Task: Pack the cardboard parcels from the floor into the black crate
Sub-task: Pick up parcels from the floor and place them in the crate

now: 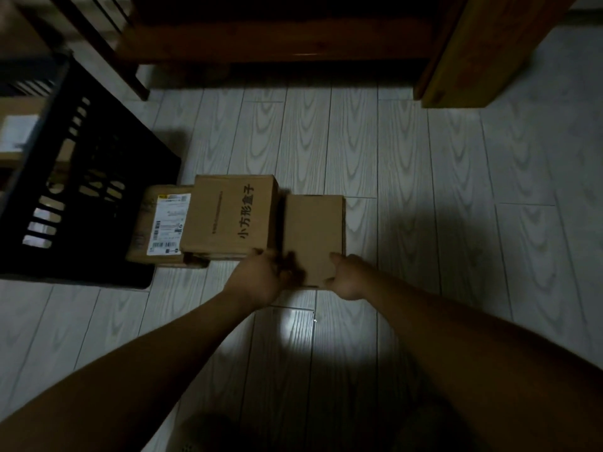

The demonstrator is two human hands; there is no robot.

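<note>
Three cardboard parcels lie together on the pale wood-grain floor. A plain parcel (311, 236) is on the right; my left hand (261, 280) grips its near left corner and my right hand (347, 275) grips its near right corner. Beside it a taller parcel with black printed characters (228, 216) rests partly on a flat parcel with a white shipping label (156, 223). The black slotted crate (81, 177) stands at the left, right against the labelled parcel. What lies inside the crate is mostly hidden in the dark.
Wooden furniture (280, 34) runs along the far side, with a thick wooden leg (456, 60) at the upper right. Dark slatted frames (98, 24) stand behind the crate. Open floor (456, 190) stretches to the right of the parcels.
</note>
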